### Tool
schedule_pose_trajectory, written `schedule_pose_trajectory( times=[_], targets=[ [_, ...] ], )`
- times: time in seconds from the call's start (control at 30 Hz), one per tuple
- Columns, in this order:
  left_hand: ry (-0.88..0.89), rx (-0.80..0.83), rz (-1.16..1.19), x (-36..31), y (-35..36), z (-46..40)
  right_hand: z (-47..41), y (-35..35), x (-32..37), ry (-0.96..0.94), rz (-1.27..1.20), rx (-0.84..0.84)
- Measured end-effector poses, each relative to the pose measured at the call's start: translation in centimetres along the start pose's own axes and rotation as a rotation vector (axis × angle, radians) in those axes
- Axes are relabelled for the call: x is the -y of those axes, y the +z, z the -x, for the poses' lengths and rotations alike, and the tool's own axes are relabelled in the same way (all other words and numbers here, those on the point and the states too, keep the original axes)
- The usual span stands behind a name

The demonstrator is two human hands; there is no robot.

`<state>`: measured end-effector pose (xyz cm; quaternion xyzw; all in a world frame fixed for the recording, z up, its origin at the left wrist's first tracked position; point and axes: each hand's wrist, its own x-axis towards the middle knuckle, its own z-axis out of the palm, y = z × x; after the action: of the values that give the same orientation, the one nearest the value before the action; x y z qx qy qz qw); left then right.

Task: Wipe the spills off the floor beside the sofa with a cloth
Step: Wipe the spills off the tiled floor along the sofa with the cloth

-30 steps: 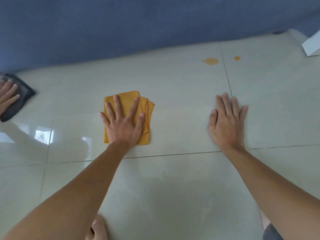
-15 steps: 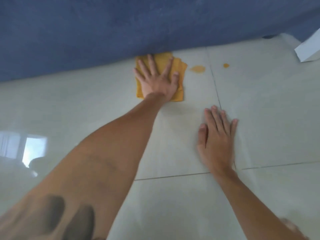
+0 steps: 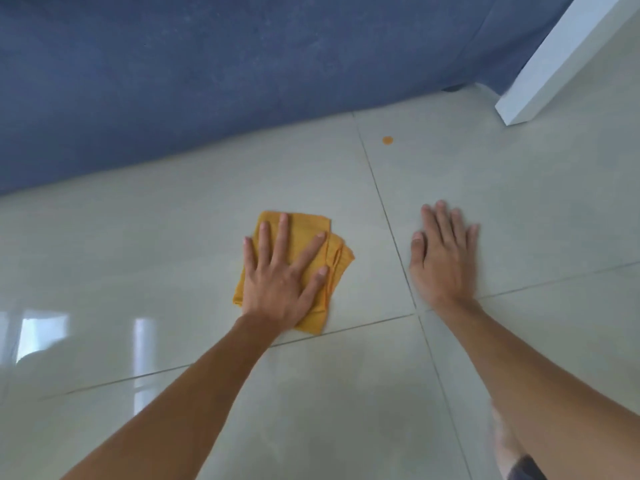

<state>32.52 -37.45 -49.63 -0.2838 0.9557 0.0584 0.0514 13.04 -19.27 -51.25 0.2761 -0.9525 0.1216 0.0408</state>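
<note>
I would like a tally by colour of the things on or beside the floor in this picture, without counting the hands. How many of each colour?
Orange: 2, the folded cloth under the left hand and one small spill spot
Blue: 1, the sofa
White: 1, the board at the upper right
Total: 4

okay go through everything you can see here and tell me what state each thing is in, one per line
Cloth: folded, flat on the floor, pressed under the left hand.
Left hand: open, palm down, fingers spread on the cloth.
Right hand: open, flat on the bare floor, holding nothing.
Orange spot: not wiped, on the tile beyond the right hand.
Floor: glossy, with reflections.
Sofa: blue cover reaching the floor.
</note>
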Motion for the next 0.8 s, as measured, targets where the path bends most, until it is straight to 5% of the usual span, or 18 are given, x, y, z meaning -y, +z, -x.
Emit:
schedule_pose_trajectory(
  times=[0.2, 0.33, 0.5, 0.63, 0.8],
  targets=[
    [-0.356, -0.016, 0.049, 4.2, -0.5, -7.4, 0.0, 0.6, 0.1, 0.004, 0.031, -0.060],
    [-0.415, -0.023, 0.059, 1.4, -1.6, -15.6, -0.1, 0.6, 0.0, 0.019, 0.032, -0.040],
    [-0.239, 0.009, 0.048, -7.2, -2.1, -22.7, 0.1, 0.6, -0.1, 0.015, -0.020, -0.058],
    [0.048, 0.037, 0.006, -12.8, -1.7, -20.4, -0.7, -0.6, -1.2, 0.058, -0.354, -0.253],
    [0.351, 0.030, -0.037, -12.2, -0.7, -10.6, -3.8, -2.2, -4.7, 0.141, -0.051, -0.162]
  ],
)
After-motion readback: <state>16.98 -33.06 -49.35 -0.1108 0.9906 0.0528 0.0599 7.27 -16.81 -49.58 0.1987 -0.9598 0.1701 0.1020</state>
